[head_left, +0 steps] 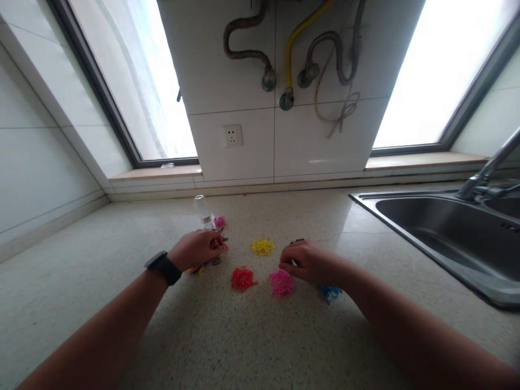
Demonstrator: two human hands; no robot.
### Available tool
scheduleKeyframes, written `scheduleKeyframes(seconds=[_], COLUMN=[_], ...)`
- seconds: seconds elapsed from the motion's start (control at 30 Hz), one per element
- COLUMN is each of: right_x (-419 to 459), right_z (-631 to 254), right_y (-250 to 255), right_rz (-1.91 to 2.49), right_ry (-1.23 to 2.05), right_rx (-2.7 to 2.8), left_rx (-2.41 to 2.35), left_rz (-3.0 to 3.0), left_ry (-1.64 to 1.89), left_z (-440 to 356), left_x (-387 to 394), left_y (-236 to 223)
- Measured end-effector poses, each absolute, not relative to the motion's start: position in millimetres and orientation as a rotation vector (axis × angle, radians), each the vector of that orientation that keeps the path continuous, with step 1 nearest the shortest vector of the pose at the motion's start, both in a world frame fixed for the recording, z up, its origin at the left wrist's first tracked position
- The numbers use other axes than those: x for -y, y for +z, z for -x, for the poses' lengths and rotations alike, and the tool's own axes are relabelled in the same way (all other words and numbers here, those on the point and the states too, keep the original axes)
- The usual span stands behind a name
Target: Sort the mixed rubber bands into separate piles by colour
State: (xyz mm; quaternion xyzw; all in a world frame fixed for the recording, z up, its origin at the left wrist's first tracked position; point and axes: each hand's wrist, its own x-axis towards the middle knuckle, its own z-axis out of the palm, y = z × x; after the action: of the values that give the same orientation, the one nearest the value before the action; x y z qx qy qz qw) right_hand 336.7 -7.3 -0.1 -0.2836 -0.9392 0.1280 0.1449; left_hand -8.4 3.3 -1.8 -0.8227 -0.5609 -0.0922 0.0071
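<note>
Beside the left hand point(198, 249): mixed-colour strands point(200, 270), at nine o'clock from the red heap point(242, 278), which is my dial's centre; these look like the share left over.
Single-colour heaps: yellow heap point(262, 247) at one o'clock, pink heap point(281, 283) at three, blue heap point(330, 293) farther out at three and partly hidden by the right arm; all four seem gathered by colour.
Dark strands point(298, 240): at two, mostly behind the right hand point(309, 262).
Left fingers: curled, tips close together near reddish strands; I cannot tell whether any is gripped.
Right fingers: loosely bent, a gap inside the curl, tips by the pink heap's far edge; any hold is unclear.
Clear bottle point(204, 212): at eleven, a pink object point(220, 221) just beside it.
Progress: apparently well along.
</note>
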Motion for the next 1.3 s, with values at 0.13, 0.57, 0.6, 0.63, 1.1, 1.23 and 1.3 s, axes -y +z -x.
scheduleKeyframes(seconds=[0.13, 0.57, 0.6, 0.63, 1.1, 1.23, 1.3], right_x=[8, 9, 9, 9, 10, 13, 14], right_z=[-337, -337, -337, -336, -336, -334, -333], right_y=[2, 3, 3, 3, 4, 6, 7], right_rz=[0.829, 0.824, 0.826, 0.828, 0.813, 0.797, 0.799], right_ry=[0.364, 0.360, 0.359, 0.360, 0.358, 0.365, 0.363], right_rx=[2.717, 2.714, 2.712, 2.710, 2.718, 2.685, 2.660], left_rx=[1.779, 1.794, 1.790, 1.783, 1.765, 1.709, 1.655], left_rz=[2.588, 2.566, 2.561, 2.563, 2.590, 2.670, 2.696], left_ry=[-0.248, -0.256, -0.281, -0.311, -0.395, -0.486, -0.589], left_z=[7, 7, 6, 4, -7, -28, -42], left_x=[-3, -5, -4, -3, 1, 12, 21], left_y=[-1, -4, -3, -2, 0, 8, 11])
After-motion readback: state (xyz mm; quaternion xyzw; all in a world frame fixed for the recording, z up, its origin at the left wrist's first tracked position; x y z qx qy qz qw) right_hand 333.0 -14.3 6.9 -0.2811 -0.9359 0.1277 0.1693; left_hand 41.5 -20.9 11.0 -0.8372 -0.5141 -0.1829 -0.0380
